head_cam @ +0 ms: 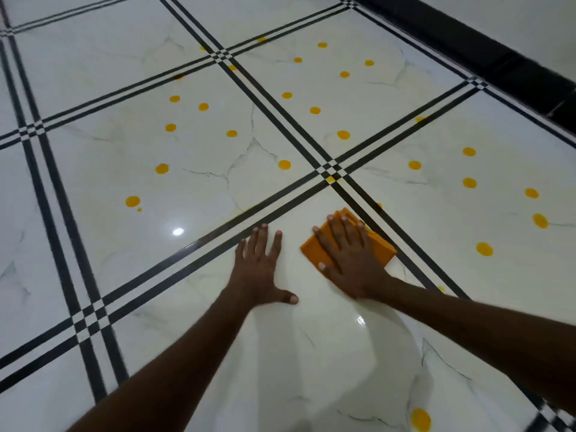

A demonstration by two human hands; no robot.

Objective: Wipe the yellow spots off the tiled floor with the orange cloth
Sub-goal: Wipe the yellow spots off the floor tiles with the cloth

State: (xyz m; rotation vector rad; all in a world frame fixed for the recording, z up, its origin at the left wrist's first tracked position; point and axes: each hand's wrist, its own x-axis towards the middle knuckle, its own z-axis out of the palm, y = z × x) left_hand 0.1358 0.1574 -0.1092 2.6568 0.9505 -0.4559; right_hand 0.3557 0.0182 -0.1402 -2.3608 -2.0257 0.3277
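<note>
orange cloth (314, 248) folded into a flat pad, lying on the tiled floor (327, 353) near the far corner of the closest tile, its far edge over the black stripes (402, 235) of the diagonal border. right hand (352, 260) pressed palm-down on top of it, fingers spread and flat, not curled round it — a flat press, no pinch. left hand (260, 269) just beside, also palm-down, fingers splayed, bare on the tile, holding nothing, fingertips at the edge of the other stripe band. the two hands are close but apart. yellow spots (343, 135) scattered across the tiles beyond the crossing, left, middle and right; one more near the bottom edge by the right forearm, a small one just beside the right wrist. the patch of tile right around the hands looks spot-free. floor glossy, light glare left of the left hand. black skirting (498, 63) along the wall top right
</note>
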